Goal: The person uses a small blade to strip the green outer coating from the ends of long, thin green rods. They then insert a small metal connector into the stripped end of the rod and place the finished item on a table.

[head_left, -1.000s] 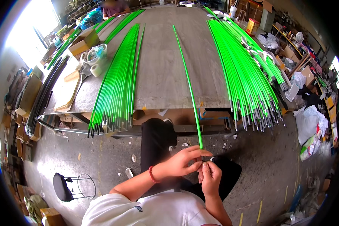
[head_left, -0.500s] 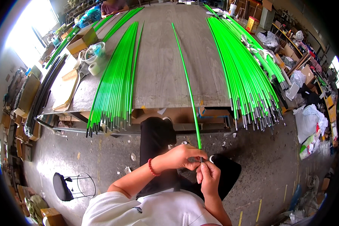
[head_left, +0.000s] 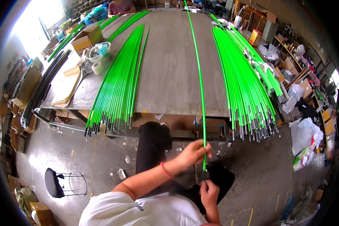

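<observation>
A long thin green rod point(head_left: 201, 81) with a dark lower end stretches from in front of me up across the table to its far side. My left hand point(head_left: 196, 151), with a red bead bracelet at the wrist, is closed around the rod a little above its dark end. Just below that end is my right hand point(head_left: 209, 193), its fingers curled in a pinch. Whatever lies between those fingertips is too small to make out. To the left a fan of green rods point(head_left: 120, 81) rests on the table, and a larger bundle point(head_left: 245, 83) lies to the right. Their dark ends jut past the near edge.
The wooden table point(head_left: 169, 75) spans the middle. On its left stand a cardboard box point(head_left: 87, 38), a white tub point(head_left: 98, 52) and papers point(head_left: 67, 86). Dark rods point(head_left: 45, 86) line the left side. A black stool point(head_left: 54, 183) stands on the floor; a person point(head_left: 121, 7) sits far left.
My left hand has moved up and away from my right hand, staying on the rod. The rod now reaches farther across the table. My right hand has dropped slightly lower.
</observation>
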A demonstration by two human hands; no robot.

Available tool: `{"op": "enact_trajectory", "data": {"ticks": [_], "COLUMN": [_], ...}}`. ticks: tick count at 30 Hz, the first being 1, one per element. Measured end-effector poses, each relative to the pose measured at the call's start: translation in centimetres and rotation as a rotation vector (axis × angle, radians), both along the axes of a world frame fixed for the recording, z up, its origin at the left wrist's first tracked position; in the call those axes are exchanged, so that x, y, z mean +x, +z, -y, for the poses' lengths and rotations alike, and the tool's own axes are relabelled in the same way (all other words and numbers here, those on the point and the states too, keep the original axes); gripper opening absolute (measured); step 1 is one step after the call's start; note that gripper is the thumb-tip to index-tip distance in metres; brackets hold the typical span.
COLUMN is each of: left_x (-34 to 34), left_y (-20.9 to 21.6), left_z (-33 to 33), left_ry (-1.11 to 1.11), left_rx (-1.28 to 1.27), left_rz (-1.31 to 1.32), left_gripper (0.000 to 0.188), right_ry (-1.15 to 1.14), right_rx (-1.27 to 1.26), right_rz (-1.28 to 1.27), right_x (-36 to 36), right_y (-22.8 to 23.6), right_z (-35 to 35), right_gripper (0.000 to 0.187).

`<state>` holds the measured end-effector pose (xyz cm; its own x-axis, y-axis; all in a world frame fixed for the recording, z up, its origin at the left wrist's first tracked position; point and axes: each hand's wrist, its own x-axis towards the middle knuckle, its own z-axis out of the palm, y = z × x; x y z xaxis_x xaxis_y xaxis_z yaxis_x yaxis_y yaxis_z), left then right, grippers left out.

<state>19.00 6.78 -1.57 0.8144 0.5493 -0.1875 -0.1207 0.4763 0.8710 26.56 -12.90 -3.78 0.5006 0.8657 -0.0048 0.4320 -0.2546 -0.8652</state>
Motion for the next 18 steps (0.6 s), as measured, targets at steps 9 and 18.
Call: {"op": "enact_trajectory", "data": {"ticks": [9,18], "left_x": [2.7,2.2], "left_y": [1.2,-6.2], "left_z": [0.8,12.6], "left_ry": [0.036,-0.496], "left_rx": [0.031,-0.212], "left_rz": [-0.013,0.059], "left_gripper": [0.027,0.034], "right_ry": [-0.054,-0.245], "right_rx": [-0.533,-0.878], "right_rz": [0.582,0.330], "right_x": [6.8,8.0], "right_y": [-11.1,-15.5], "right_z": [18.4,24.3], "right_gripper": [0.017,0.015]}}
